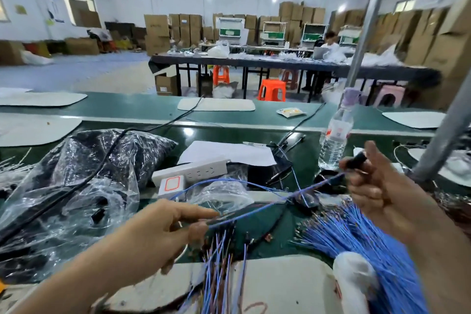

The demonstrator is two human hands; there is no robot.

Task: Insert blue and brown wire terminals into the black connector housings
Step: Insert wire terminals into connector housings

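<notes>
The right hand (pixel 377 186), raised at the right, gripped a black connector housing (pixel 356 160) in curled fingers. The left hand (pixel 165 227) pinched the blue wire (pixel 267 208) running straight from it, low and nearer.

Green bench (pixel 305 163), plastic bags (pixel 84 178), white power strip (pixel 193 172), paper sheet (pixel 229 151), upright water bottle (pixel 334 140), blue wire bundle (pixel 362 239)

Water bottle (pixel 334 140) stands upright on green bench (pixel 305 168), white power strip (pixel 196 172) just beside paper sheet (pixel 226 151), crumpled plastic bag (pixel 76 173) at left, orange stool (pixel 271 89) and stacked cardboard boxes (pixel 156 33) beyond.
</notes>
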